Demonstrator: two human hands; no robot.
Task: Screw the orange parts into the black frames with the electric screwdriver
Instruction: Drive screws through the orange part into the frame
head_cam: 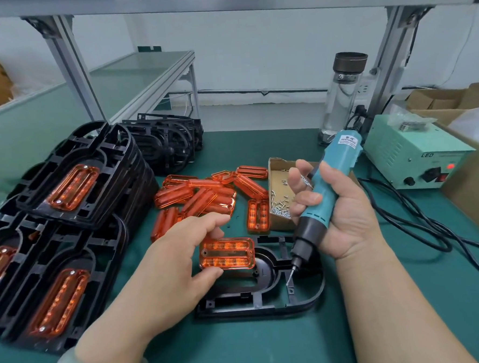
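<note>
We find the bench (265, 345) brightly and evenly lit from overhead; shadows are soft and short. We note sheen on the orange parts (205, 194) and bottle (340, 99). Detail is slightly soft throughout. Wide-angle distortion bends the posts (71, 68) at the edges.

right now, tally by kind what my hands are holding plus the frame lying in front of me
orange part, pinched in the left hand: 1
electric screwdriver, gripped in the right hand: 1
black frame, flat on the mat: 1
total: 3
</note>
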